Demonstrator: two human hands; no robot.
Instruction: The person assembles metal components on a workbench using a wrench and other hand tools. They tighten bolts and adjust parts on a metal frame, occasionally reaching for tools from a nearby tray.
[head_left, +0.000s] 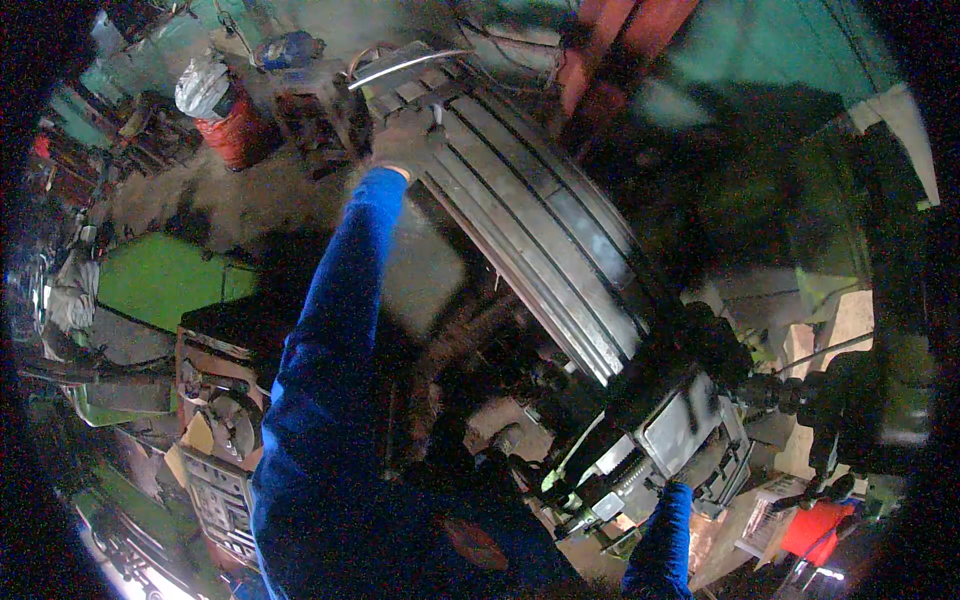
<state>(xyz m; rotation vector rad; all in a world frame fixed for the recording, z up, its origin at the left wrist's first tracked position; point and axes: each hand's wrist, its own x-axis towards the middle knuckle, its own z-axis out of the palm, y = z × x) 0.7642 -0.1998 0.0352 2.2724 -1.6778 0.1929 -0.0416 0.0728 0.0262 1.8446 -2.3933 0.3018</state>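
Note:
A long grey metal machine table (545, 215) with slots along its length runs slantwise through the middle. My left arm, in a blue sleeve, stretches to its far left end. There my left hand (405, 146) is at the table's near edge, close to a small upright bolt (437, 116); its fingers blur into the metal. At the lower right, my right hand (682, 482) is mostly lost in shadow beside a machine part with a flat grey plate (683, 425). What that hand touches cannot be made out.
A curved bright metal strip (410, 68) lies across the table's far end. A red drum (238, 130) with a silvery cover stands at the back left. Green machinery (165, 278) is on the left. A red object (815, 530) and a pale box (768, 515) are at the lower right.

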